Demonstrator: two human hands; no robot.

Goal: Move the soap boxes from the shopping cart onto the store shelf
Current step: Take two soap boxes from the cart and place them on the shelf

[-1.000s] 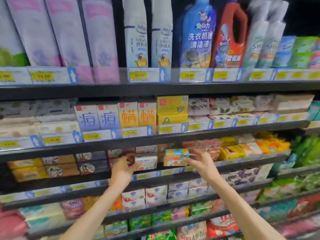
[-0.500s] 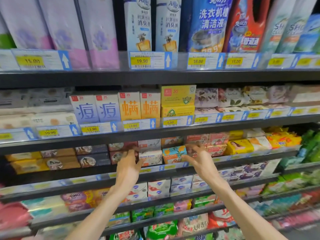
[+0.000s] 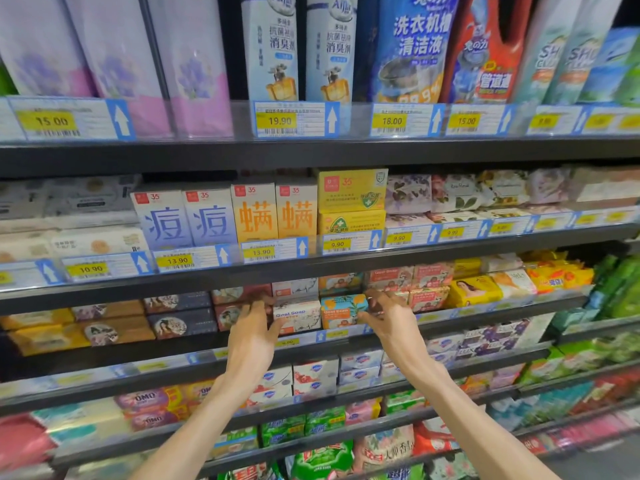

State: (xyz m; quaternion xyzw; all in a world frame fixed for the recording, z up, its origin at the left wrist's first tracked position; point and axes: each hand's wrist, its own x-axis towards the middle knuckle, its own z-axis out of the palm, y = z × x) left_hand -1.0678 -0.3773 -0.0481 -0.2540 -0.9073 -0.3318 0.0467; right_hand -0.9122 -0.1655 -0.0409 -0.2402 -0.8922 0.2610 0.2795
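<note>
Both hands are now coming close to the shelf [image 3: 242, 344]; my right fingers [image 3: 372, 315] are spreading, touching the teal soap box [image 3: 341, 311] just left of them, its long axis sideways; left fingers [image 3: 258, 311] are apart, empty.

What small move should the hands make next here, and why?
Probably draw both hands back off the shelf toward the cart for another box. The blue soap box already sits on the shelf beside the white Goat Soap box. The right hand only touches its edge, the left hand rests open; neither holds a box.
</note>
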